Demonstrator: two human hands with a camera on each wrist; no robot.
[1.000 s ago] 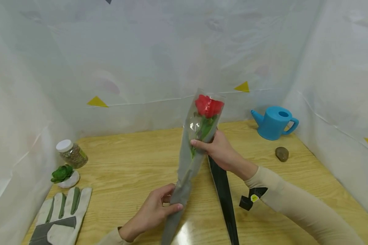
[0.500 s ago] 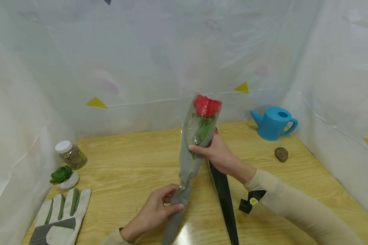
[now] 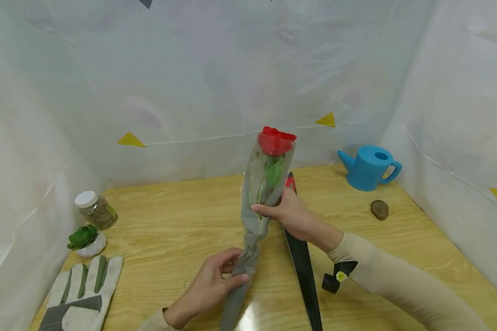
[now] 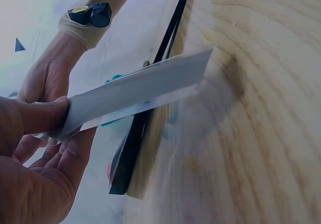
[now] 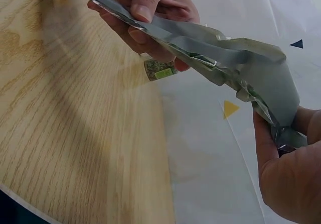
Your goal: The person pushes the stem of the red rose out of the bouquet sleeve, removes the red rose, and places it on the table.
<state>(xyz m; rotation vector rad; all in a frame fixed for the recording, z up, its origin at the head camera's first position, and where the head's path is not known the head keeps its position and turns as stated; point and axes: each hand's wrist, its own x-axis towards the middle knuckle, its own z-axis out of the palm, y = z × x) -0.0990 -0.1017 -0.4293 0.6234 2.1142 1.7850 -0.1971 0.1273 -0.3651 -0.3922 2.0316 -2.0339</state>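
A red rose (image 3: pixel 275 141) with green leaves stands in a clear-and-grey plastic sleeve (image 3: pixel 253 225), its petals showing above the sleeve's top edge. My right hand (image 3: pixel 296 216) grips the sleeve below the flower head, thumb across the front. Lower down, where the sleeve is creased and narrow, my left hand (image 3: pixel 209 280) pinches it between thumb and fingers. In the left wrist view the sleeve's flat grey tail (image 4: pixel 145 86) juts out over the table. The right wrist view shows the crumpled sleeve (image 5: pixel 271 78) bending between both hands; the rose's stem is mostly hidden.
Beside the right hand lies a long black tapering sleeve (image 3: pixel 302 266) with red at its far end. At right are a blue watering can (image 3: pixel 366 169) and a stone (image 3: pixel 379 209). A jar (image 3: pixel 97 211), potted succulent (image 3: pixel 83 236) and glove (image 3: pixel 83 294) line the left.
My right hand has moved down and slightly left with the sleeve's upper part. The petals now rise above its edge, which stood over them before. The left hand has hardly moved.
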